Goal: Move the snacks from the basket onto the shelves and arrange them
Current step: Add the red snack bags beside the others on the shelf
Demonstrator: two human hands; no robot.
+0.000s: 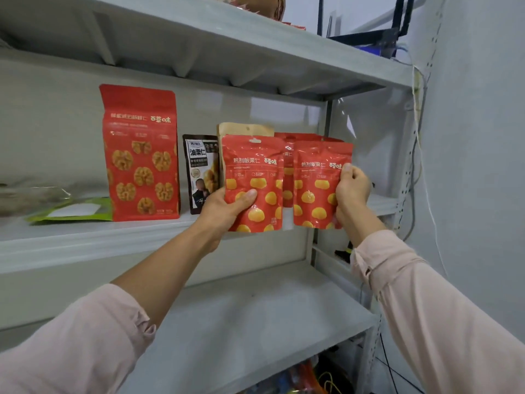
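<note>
Since both look light, crinkly, kinda slick, I'd hold edges; left grip (227,209) pinches the left pouch (252,172) low; right grip (351,186) pinches the right pouch (316,177) by its edge.

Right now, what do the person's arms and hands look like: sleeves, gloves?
The left hand and right hand are bare: no gloves, rings or watch visible. Both arms wear pale pink long sleeves; the left sleeve is pushed up toward the elbow, the right sleeve ends in a cuff above the wrist.
</note>
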